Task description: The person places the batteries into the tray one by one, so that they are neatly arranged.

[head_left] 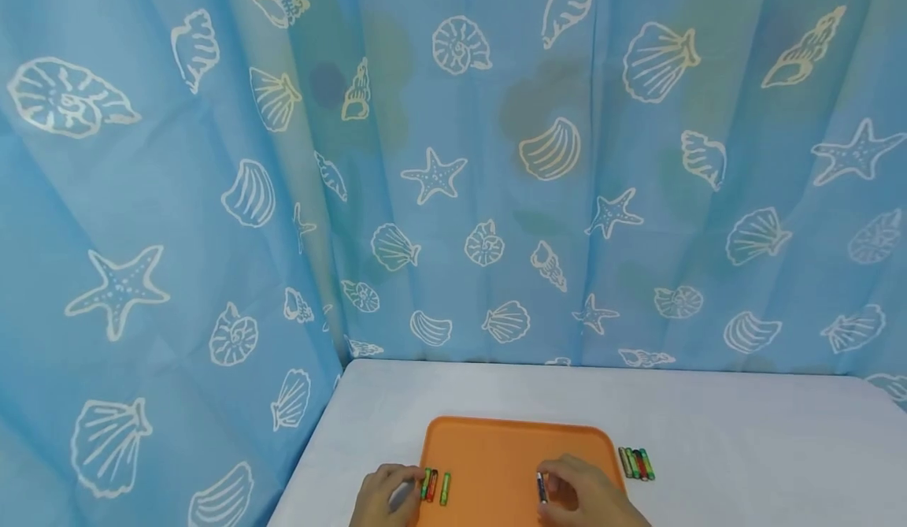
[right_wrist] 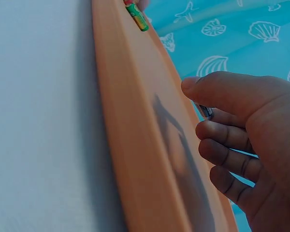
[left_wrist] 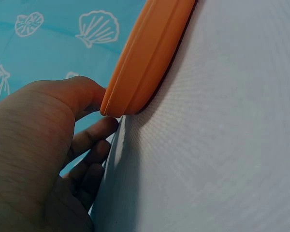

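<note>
An orange tray (head_left: 482, 448) lies on the white table. My left hand (head_left: 386, 495) is at its left rim, with the thumb reaching over the rim and the index fingertip just outside it, as the left wrist view shows; the thumb tip is hidden. Close to those fingers, inside the tray, are a red battery (head_left: 431, 485) and two green ones, one a little apart (head_left: 445, 488). Over the right part of the tray, my right hand (head_left: 577, 491) pinches a dark battery (head_left: 542, 488) with a pale end; its other fingers are loosely bent in the right wrist view.
To the right of the tray, several green and red batteries (head_left: 636, 464) lie side by side on the white table (head_left: 744, 440). A blue curtain (head_left: 496, 196) with white shell prints hangs behind the table and along its left side.
</note>
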A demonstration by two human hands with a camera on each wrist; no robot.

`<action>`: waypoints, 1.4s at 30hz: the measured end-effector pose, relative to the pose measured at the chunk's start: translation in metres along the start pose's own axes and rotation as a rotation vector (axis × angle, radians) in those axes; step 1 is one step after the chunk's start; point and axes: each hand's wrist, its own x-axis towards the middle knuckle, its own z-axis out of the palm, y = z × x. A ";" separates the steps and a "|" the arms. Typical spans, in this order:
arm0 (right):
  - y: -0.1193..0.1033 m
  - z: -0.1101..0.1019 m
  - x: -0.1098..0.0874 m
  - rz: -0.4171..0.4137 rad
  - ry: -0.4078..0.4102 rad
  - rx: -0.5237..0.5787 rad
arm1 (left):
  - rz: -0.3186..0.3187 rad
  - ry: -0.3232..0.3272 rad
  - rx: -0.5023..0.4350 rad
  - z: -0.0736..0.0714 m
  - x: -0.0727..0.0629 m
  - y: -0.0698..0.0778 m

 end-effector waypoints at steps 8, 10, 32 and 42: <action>-0.002 0.011 -0.005 0.054 -0.065 0.061 | -0.098 0.027 0.007 0.006 -0.009 0.004; -0.003 0.013 -0.003 0.039 -0.061 0.034 | -0.116 0.046 0.025 0.007 -0.007 0.007; -0.017 0.044 0.006 -0.074 0.135 -0.192 | -0.188 0.109 0.080 0.012 -0.001 0.019; -0.026 0.062 0.015 -0.015 0.185 -0.257 | -0.180 0.120 0.078 0.010 -0.002 0.019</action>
